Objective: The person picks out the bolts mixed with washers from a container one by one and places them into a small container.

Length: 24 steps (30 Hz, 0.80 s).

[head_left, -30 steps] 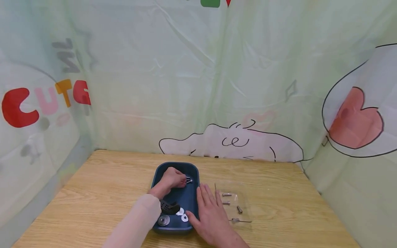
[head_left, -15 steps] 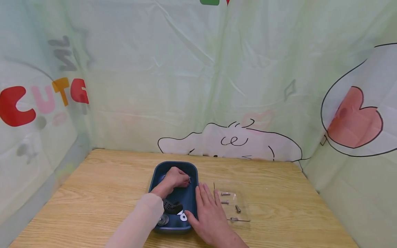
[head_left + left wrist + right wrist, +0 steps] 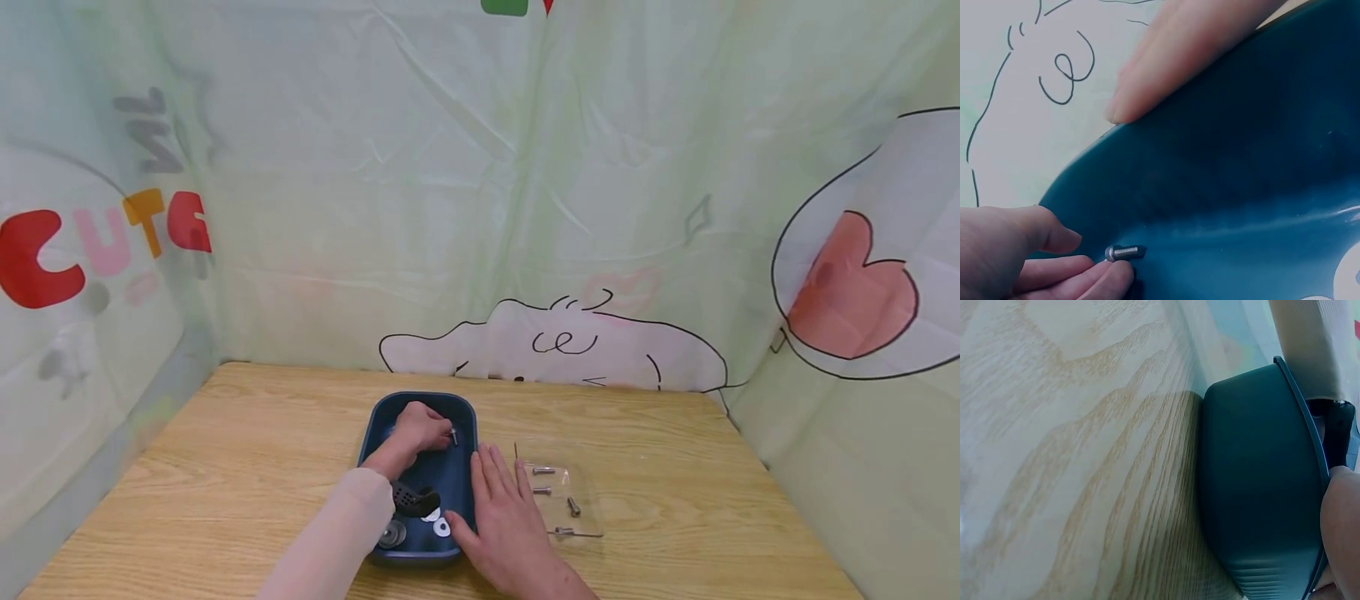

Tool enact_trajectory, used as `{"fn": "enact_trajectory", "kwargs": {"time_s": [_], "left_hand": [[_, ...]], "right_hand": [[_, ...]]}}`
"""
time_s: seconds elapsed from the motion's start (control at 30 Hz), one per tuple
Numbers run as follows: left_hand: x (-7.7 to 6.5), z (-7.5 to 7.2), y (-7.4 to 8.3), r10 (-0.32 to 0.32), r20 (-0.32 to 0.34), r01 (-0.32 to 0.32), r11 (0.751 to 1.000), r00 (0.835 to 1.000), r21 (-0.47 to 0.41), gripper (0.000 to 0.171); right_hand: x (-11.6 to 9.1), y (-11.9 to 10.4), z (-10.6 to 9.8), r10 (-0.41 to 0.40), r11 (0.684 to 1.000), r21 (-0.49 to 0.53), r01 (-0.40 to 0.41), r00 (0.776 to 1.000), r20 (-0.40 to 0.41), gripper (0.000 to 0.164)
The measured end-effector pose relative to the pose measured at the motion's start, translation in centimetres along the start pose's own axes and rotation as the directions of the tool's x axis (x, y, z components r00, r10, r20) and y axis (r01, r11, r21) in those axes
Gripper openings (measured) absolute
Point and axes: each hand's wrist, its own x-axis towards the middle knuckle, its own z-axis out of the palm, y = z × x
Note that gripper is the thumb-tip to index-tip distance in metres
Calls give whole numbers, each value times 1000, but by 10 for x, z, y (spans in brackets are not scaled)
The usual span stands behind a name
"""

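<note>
My left hand (image 3: 420, 429) reaches into the far half of a deep blue tray (image 3: 455, 483), palm inward and fingers bent. A small metal bolt (image 3: 1125, 252) shows right at its fingertips, head toward them, in the left wrist view. I cannot tell whether the fingers pinch it. My right hand (image 3: 510, 508) lies along the tray's right side, fingers straight and thumb reaching to the rim. At the near end of the tray sit white washers (image 3: 441, 527) and a round metal disc (image 3: 393, 533). The left palm's inside is hidden in the head view.
Right of the tray lies a clear plastic tray (image 3: 588, 479) with several bolts (image 3: 573, 507) and a thin rod (image 3: 585, 534), partly hidden by the right hand. A black wrist mount (image 3: 415, 500) overhangs the blue tray. A patterned curtain (image 3: 337, 250) stands behind the wooden table (image 3: 675, 467).
The left hand has shifted right, then slightly back left, at the tray's far end. Where several bolts showed by its fingertips, one shows now. The right hand has stayed in place.
</note>
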Motion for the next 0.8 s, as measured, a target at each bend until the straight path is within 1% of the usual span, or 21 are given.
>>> {"fn": "enact_trajectory", "kwargs": {"time_s": [0.33,0.53,0.67,0.8], "left_hand": [[0,7,0,27,18,-26,999,999,-44,24],[-6,9,2,48,73,-43,997,996,-69,22],[-8,11,3,55,88,-48,996,995,-76,18],[-7,13,1,54,101,-42,992,993,-117,16]], "right_hand": [[0,1,-1,2,1000,7,-2,1000,16,87],[1,1,0,5,1000,19,-6,1000,25,88],[1,1,0,9,1000,26,-10,1000,23,87],[1,1,1,7,1000,26,-8,1000,19,87]]}}
